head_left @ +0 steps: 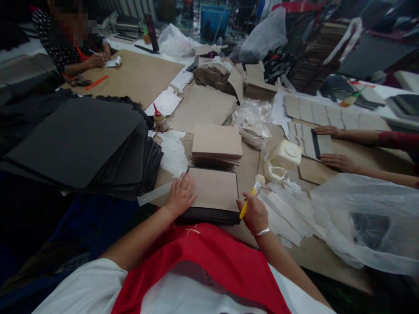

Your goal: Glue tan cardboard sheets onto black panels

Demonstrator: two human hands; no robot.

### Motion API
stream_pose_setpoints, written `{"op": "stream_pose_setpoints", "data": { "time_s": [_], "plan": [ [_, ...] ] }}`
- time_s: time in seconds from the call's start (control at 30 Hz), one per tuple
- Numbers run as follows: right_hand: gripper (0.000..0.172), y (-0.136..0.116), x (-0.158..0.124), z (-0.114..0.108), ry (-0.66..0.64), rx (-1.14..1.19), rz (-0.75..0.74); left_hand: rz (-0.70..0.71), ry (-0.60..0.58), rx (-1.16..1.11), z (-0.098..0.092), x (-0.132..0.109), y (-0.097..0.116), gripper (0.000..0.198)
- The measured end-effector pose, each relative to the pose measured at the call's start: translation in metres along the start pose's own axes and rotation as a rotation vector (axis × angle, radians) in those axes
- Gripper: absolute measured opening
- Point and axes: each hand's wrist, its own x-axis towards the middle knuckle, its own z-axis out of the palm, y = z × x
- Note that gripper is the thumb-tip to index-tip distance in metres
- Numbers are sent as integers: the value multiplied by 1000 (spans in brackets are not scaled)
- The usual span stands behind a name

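The right hand [256,213] is curled round the handle of a yellow brush [244,208], bristles pointing away from the body; the left hand [181,194] has hold of nothing, fingers laid out flat on the left side of a tan board [216,189]. That board lies right in front of the red apron [199,257], on top of a dark pile [211,215]. Should the left palm push sideways, I'd expect the board to skid on the pile; a roll of the right wrist could drag the bristles (wet or dry, I can't tell from here) over its edge. Just beyond stands a stack of tan boards [216,141], close enough that a bump might skew it. Off to the right, a careless elbow could tip the cream container [287,153] onto the loose scraps [288,213]
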Motion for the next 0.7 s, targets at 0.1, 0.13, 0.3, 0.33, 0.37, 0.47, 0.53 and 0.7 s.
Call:
{"op": "stream_pose_setpoints", "data": {
  "time_s": [0.1,0.13,0.3,0.33,0.37,0.47,0.53,0.7],
  "plan": [
    [44,-16,38,-25,19,274,162,153,-78,-19,6,-4,10,35],
    [46,-26,53,-28,-9,429,219,171,-91,-30,9,-6,11,33],
    [41,-95,118,13,-313,958,341,157,-40,-80,16,-9,9,32],
    [37,-106,125,27,-357,981,349,156,-36,-89,16,-9,8,32],
    [34,-114,131,39,-388,986,357,156,-35,-97,16,-9,7,32],
    [30,-113,137,60,-399,939,379,151,-47,-107,16,-8,6,33],
    [30,-92,135,55,-338,876,389,152,-54,-114,16,-9,6,33],
    [32,-23,118,15,-194,731,519,137,-46,-295,11,-8,-14,27]
  ]
}}
